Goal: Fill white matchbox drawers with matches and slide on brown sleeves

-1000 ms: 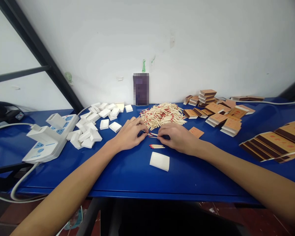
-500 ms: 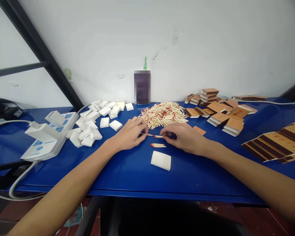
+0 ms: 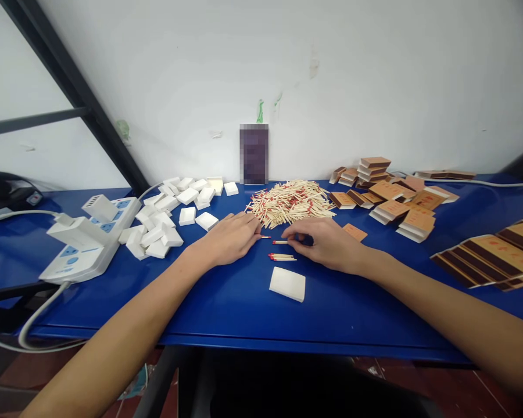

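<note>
My left hand (image 3: 237, 237) is closed in a pinch on a matchstick (image 3: 265, 237), whose red head points right. Opposite it, my right hand (image 3: 322, 244) pinches a matchstick (image 3: 280, 242) with the head toward the left. A small gap separates the two heads. Just in front lies a small row of red-headed matches (image 3: 282, 257) on the blue table. Nearer me is a white matchbox tray (image 3: 287, 284), lying flat. Behind both hands spreads a large pile of loose matches (image 3: 290, 202).
White matchbox trays (image 3: 159, 226) are heaped at left beside a power strip (image 3: 81, 249) with cables. Orange and brown matchbox sleeves (image 3: 390, 210) lie at right, with more sleeves (image 3: 497, 249) nearer the right edge. A blurred dark panel (image 3: 254, 154) stands against the wall.
The match at my left hand and the matches at my right hand have drawn apart slightly, and fewer sticks show at my right fingertips. The view has shifted a little.
</note>
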Tool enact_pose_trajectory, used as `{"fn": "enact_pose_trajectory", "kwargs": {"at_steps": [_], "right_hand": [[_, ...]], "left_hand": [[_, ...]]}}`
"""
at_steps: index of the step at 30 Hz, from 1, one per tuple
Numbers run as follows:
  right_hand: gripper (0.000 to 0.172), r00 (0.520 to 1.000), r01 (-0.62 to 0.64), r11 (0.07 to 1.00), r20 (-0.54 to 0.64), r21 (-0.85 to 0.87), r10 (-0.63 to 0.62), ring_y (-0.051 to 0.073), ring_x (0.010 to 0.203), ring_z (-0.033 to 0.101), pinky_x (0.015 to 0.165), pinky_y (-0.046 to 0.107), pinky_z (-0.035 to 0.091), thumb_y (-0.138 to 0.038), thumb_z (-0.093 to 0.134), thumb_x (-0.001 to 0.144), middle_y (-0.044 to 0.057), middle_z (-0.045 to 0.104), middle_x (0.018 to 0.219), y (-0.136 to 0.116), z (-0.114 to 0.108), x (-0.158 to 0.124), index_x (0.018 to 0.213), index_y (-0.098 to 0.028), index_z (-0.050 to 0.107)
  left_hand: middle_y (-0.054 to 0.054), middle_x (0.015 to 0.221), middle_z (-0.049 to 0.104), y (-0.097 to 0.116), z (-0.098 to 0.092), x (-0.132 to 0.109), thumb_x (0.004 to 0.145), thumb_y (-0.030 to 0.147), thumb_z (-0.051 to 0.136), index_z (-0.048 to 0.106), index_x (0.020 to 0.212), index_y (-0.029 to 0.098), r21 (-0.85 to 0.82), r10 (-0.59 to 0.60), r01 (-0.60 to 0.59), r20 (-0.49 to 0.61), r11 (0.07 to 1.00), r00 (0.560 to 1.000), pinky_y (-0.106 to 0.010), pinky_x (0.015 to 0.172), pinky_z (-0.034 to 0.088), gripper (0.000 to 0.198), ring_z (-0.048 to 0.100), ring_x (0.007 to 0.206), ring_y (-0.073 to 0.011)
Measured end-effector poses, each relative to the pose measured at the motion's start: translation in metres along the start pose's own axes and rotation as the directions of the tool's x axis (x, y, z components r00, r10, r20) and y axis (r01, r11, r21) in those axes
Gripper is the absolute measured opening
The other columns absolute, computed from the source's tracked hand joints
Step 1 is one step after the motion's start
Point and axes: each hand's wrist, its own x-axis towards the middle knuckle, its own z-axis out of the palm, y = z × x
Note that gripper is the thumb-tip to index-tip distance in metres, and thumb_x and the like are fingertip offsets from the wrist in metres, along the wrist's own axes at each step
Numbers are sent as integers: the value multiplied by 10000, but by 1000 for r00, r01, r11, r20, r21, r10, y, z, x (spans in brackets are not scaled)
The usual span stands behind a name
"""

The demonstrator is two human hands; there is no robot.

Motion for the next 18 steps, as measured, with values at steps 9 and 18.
{"fn": "enact_pose_trajectory", "kwargs": {"at_steps": [9, 18], "right_hand": [[108, 999, -5, 999, -32, 36, 6, 138, 643, 629, 717, 305, 423, -175, 595, 856, -5, 705, 712, -4, 3, 3, 879, -191, 700], [105, 998, -59, 997, -21, -59, 58, 142, 616, 616, 805, 365, 350, -155, 598, 831, -15, 739, 731, -4, -3, -1, 820, -204, 690]], "left_hand": [[-63, 862, 613, 10, 4, 5, 974, 315, 454, 581, 768, 162, -2, -92, 93, -86, 996, 992, -349, 759, 385, 287, 560, 855, -222], [-49, 1003, 591, 0, 4, 0, 942, 187, 440, 643, 1084, 213, -149, 55, -79, -158, 986, 986, -343, 830, 368, 249, 507, 957, -210]]}}
